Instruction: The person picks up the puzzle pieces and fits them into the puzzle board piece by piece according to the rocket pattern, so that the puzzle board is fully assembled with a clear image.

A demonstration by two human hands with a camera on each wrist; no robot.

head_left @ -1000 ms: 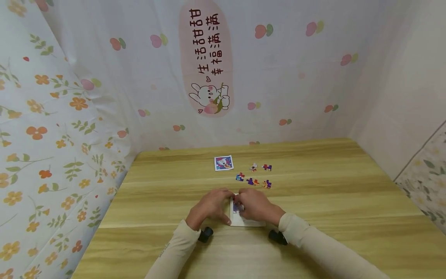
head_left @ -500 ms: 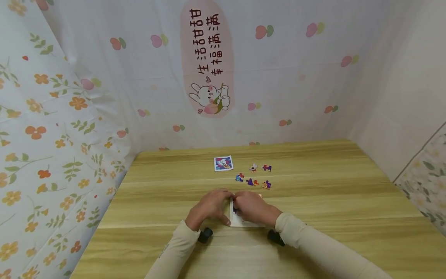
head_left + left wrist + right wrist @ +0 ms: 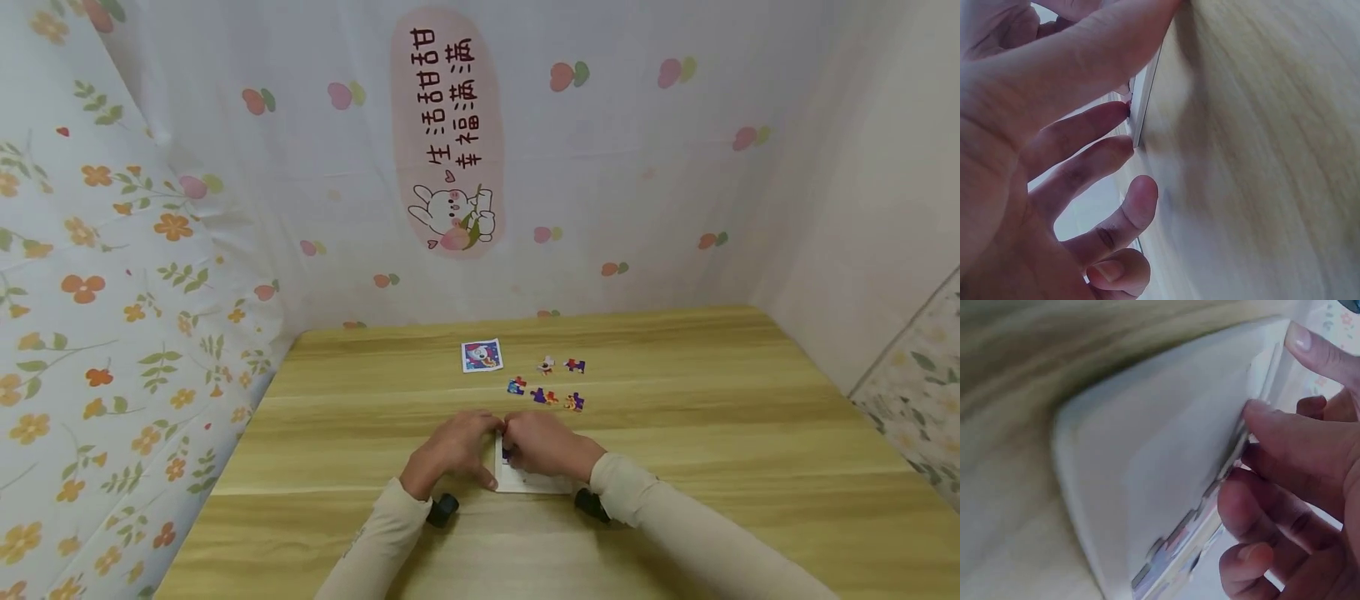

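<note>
In the head view, a white puzzle board [image 3: 525,481] lies flat on the table [image 3: 345,467] between the person's hands; its near edge runs across in front of the person and its left edge runs away from them. It looks close to square, so I cannot name a long axis, nor which way its picture faces. The left hand [image 3: 453,450] braces that left edge with thumb and fingers spread, while the right hand [image 3: 547,446] works over the board with fingers curled. Beyond lie loose puzzle pieces [image 3: 516,386] and a small picture card [image 3: 482,356]. The left wrist view shows the left fingers parted and fairly relaxed, two tips against the board's edge, gripping nothing firmly. In the right wrist view, the right thumb and fingers bunch low at the board beside a printed strip [image 3: 1175,547] bordering the bare recess; whether they pinch a piece I cannot tell. The step in hand seems to be seating a piece; next calls for pressing it flush, board kept steady, then fetching another loose piece.
</note>
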